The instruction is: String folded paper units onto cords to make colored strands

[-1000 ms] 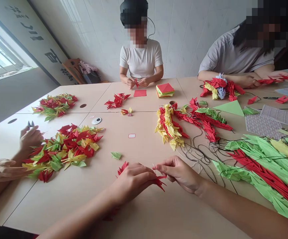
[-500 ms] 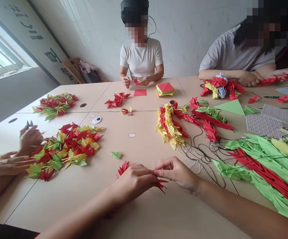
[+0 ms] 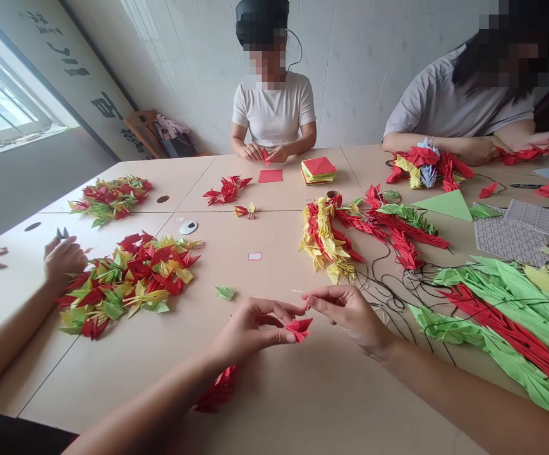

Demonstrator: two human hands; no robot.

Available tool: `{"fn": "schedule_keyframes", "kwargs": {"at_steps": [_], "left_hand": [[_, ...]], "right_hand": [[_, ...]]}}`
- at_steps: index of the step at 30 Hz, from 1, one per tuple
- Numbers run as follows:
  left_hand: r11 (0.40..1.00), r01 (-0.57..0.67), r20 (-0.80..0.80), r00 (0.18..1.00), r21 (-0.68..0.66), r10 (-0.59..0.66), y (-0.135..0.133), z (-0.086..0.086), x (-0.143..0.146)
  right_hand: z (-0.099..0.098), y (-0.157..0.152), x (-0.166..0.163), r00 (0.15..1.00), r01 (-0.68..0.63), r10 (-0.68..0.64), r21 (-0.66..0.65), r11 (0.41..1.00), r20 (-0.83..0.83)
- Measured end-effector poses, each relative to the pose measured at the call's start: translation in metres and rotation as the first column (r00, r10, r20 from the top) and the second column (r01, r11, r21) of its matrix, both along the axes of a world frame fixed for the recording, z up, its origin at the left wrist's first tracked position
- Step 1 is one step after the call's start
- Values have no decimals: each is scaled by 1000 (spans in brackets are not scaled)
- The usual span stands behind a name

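Between the thumb and fingers of my left hand [image 3: 248, 328] is a small folded red paper crane [image 3: 299, 328], its pointed wings toward the right. Just above and right of it, my right hand [image 3: 347, 314] has thumb and forefinger pinched on a thin thread; a pale bit of the thread [image 3: 297, 291] shows by the fingertips. The two hands almost touch over the table. A string of red paper cranes [image 3: 218, 388] lies under my left wrist, partly hidden by the forearm. One green folded piece [image 3: 225, 292] rests beyond my left hand.
At left, a co-worker's hand [image 3: 63, 262] holds small dark-tipped snips beside a mixed crane pile [image 3: 132, 278]. Yellow and red strings [image 3: 328, 243], tangled black cords [image 3: 392, 284] and long green strands [image 3: 487, 344] lie at right. Two people sit opposite, one near a paper stack [image 3: 319, 170].
My left hand has turned, bringing the red crane up into view at its fingertips. My right hand has shifted slightly right. The co-worker's other hand at left has drawn back from the pile.
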State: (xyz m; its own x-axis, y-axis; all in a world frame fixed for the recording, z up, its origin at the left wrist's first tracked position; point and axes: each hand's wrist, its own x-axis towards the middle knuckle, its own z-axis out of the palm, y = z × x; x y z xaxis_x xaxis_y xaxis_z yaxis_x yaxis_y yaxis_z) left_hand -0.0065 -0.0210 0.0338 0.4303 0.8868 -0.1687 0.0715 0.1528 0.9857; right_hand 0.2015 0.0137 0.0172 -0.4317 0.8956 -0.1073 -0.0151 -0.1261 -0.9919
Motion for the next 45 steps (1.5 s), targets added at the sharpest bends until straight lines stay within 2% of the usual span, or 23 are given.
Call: {"fn": "schedule_keyframes", "kwargs": {"at_steps": [2, 4, 8, 11, 14, 18, 20, 22, 25, 28, 33, 38, 41, 45], "left_hand": [[993, -74, 6, 997, -88, 75, 0, -4, 1], [986, -131, 12, 991, -101, 133, 0, -7, 2], [983, -111, 148, 980, -146, 132, 0, -9, 2], [985, -93, 128, 985, -143, 111, -1, -9, 2], [983, -131, 66, 988, -126, 140, -2, -10, 3], [983, -154, 71, 984, -97, 161, -3, -6, 2], [989, -138, 108, 984, -61, 144, -4, -2, 1], [992, -119, 145, 982, -40, 123, -4, 1, 0], [993, -110, 161, 980, -43, 116, -5, 1, 0], [989, -144, 108, 984, -21, 145, -4, -2, 0], [966, -220, 14, 975, 133, 220, -2, -6, -1], [939, -213, -28, 973, 270, 229, -2, -7, -3], [919, -194, -51, 973, 344, 225, -2, -8, -3], [908, -179, -53, 975, 380, 215, -3, -9, -3]], "right_hand": [[-3, -4, -1, 1000, -9, 9, 43, 999, 17], [-5, -8, -2, 996, -23, 11, 145, 989, 86], [-2, -15, -4, 977, -102, 33, 322, 941, 210], [1, -19, -7, 975, -162, 96, 340, 927, 202], [1, -22, -9, 974, -200, 146, 355, 913, 173], [1, -17, -3, 949, -300, 221, 434, 850, 223], [3, -10, 2, 917, -354, 236, 386, 852, 321], [6, -4, 9, 887, -369, 246, 278, 887, 391], [11, 3, 16, 887, -377, 312, 142, 915, 341], [12, 6, 18, 897, -382, 348, 79, 921, 274], [6, 4, 15, 921, -352, 331, 76, 933, 205], [1, 3, 12, 962, -266, 260, 65, 962, 88], [5, 1, 11, 955, -281, 270, 88, 956, 123], [11, 0, 11, 939, -315, 292, 111, 943, 182]]}}
